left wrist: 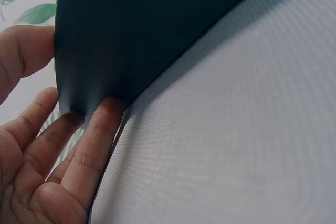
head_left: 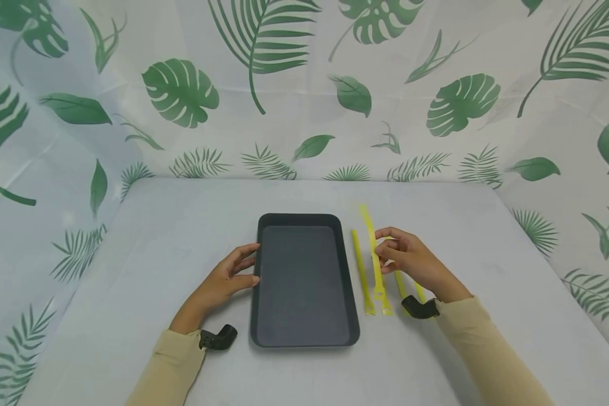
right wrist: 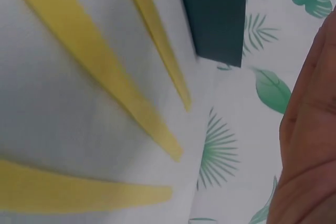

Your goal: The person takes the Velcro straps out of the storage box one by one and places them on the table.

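In the head view a dark grey rectangular tray (head_left: 304,285) lies on the table. My left hand (head_left: 232,276) is at its left side, and in the left wrist view fingertips (left wrist: 107,111) touch the tray's outer wall (left wrist: 142,30). My right hand (head_left: 406,256) pinches a yellow cable strap (head_left: 374,256) with a slotted end, raised lengthwise above the table. Another yellow strap (head_left: 361,268) lies between it and the tray. More straps (head_left: 400,283) lie partly hidden under the right hand; the right wrist view shows several straps (right wrist: 107,72) but not the held strap's grip.
A white table (head_left: 182,220) carries everything. Behind and beside it hangs a white cloth with green leaf prints (head_left: 304,129). Each wrist bears a small black camera mount (head_left: 218,338).
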A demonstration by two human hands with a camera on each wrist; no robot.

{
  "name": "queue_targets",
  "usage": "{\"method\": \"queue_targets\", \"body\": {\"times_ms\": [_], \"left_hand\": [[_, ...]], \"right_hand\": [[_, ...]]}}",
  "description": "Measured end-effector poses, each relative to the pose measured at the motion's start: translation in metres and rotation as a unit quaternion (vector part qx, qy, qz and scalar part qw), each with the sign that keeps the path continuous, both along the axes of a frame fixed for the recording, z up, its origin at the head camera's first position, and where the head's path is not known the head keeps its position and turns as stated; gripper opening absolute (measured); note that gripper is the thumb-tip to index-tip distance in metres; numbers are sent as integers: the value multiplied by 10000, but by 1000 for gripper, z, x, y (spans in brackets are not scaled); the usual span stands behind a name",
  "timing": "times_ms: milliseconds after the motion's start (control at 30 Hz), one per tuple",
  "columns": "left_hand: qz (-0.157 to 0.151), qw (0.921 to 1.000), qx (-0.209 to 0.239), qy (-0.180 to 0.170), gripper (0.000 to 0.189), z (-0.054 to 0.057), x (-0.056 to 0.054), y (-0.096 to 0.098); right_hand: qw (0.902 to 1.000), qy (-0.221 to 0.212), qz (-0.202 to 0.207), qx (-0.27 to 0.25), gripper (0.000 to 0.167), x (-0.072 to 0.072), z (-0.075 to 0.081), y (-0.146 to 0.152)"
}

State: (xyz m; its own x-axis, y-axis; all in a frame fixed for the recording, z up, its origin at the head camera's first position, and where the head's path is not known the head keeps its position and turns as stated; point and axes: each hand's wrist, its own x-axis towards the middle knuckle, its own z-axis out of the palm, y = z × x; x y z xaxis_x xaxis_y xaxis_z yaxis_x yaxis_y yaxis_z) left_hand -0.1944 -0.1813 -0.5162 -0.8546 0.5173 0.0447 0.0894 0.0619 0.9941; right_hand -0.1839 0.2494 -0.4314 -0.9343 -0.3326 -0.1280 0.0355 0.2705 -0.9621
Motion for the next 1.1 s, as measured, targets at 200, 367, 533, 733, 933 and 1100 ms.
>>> {"method": "queue_targets", "body": {"times_ms": [200, 367, 533, 733, 933, 1100], "left_hand": [[7, 10000, -55, 30, 73, 0, 0, 1], [16, 10000, -67, 58, 72, -1, 1, 2], [30, 10000, -27, 15, 72, -2, 1, 2], [33, 10000, 19, 29, 71, -2, 2, 1], [61, 10000, -9, -1, 73, -2, 2, 2], [83, 10000, -17, -4, 74, -2, 2, 2]], "right_hand": [[9998, -11, -178, -17, 30, 6, -2, 11], [9997, -42, -235, -58, 24, 9, -7, 21], [9996, -92, -235, -122, 22, 12, -12, 30], [9996, -18, -207, -203, 19, 15, -15, 43], [9994, -76, -337, -83, 19, 17, -16, 55], [9987, -173, -474, 71, 19, 18, -16, 63]]}}
